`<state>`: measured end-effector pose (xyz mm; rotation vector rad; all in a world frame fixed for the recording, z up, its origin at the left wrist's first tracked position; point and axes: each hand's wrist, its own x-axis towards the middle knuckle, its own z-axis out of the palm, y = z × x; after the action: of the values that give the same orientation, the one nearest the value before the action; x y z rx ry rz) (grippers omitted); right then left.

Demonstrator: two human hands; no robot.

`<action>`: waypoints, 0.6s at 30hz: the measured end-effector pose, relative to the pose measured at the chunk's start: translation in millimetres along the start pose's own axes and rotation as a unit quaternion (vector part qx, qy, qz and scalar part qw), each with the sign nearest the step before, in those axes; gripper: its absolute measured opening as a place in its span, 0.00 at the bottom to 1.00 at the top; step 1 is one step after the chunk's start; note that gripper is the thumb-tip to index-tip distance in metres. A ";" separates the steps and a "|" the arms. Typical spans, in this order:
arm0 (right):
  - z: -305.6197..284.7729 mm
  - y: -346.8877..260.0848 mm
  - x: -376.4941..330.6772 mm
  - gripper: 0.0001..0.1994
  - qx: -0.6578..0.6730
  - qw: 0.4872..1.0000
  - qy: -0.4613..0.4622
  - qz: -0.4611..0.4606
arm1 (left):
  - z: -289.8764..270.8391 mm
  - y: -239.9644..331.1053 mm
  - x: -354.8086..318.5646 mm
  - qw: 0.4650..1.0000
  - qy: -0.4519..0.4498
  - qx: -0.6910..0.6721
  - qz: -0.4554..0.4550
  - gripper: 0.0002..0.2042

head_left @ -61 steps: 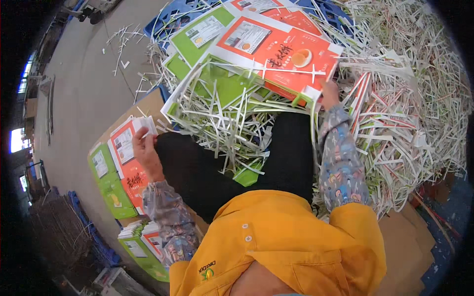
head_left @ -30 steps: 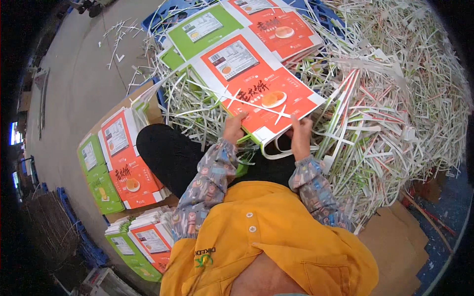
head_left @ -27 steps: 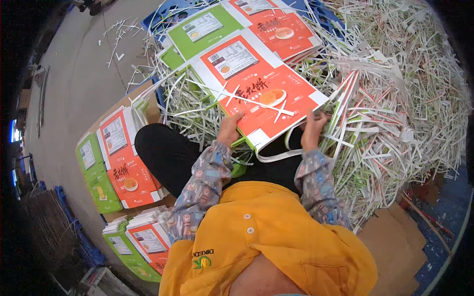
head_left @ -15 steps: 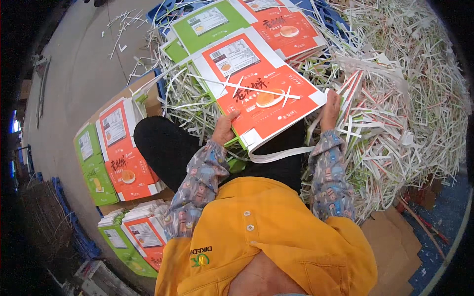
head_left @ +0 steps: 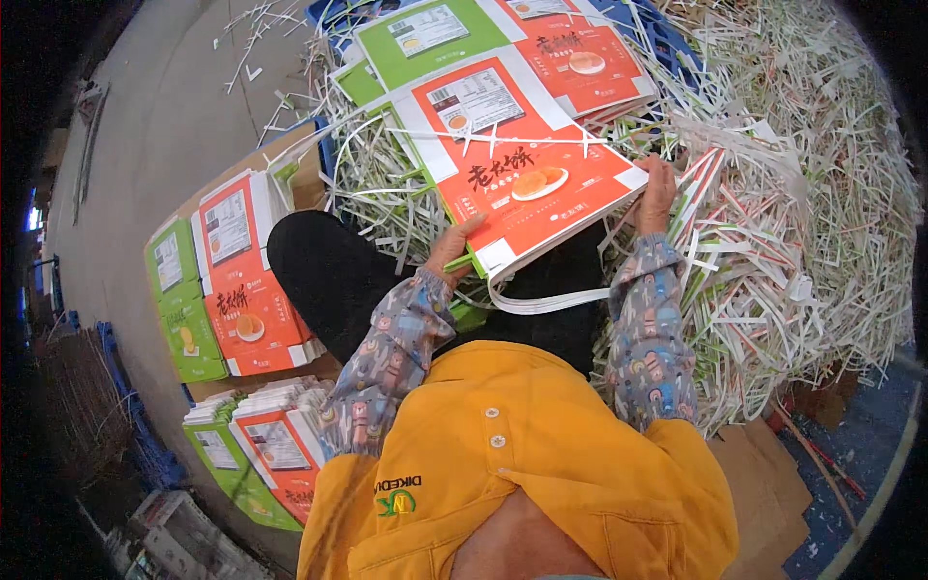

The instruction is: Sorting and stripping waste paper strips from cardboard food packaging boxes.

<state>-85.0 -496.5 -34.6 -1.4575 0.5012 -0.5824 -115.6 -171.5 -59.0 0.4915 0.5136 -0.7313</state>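
A stack of flat printed carton sheets (head_left: pixel 541 208), orange on top with a white label and green at the edge, tilts over my lap. My left hand (head_left: pixel 449 249) grips its near left corner, thumb on the top sheet and fingers hidden beneath. At the near right corner my right hand (head_left: pixel 656 198) is closed round the edge. A thin white off-cut strip (head_left: pixel 561 141) with crosswise bits lies across the orange face below the label. White trim strips (head_left: pixel 551 305) loop from the stack's near edge, between my forearms.
More green and orange sheets (head_left: pixel 580 72) lie beyond, over a blue pallet (head_left: pixel 667 43). A big heap of shredded paper strips (head_left: pixel 802 193) fills the right. At left stand stacked sheets (head_left: pixel 253 324) on cardboard, with another pile (head_left: pixel 275 445) nearer. Flattened cardboard (head_left: pixel 759 493) lies lower right.
The off-cut strip has slid farther up the orange face, toward the label. Both hands keep their hold on the corners. The whole view has shifted slightly.
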 end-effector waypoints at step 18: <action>53.0 -69.8 -135.1 0.17 0.138 0.927 -0.118 0.327 | 49.4 8.1 12.6 0.994 0.026 0.063 0.081 0.23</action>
<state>-158.9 -370.7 33.6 -0.9879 0.6439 0.0589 -88.7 -201.3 -26.6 0.6631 0.4721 -0.5976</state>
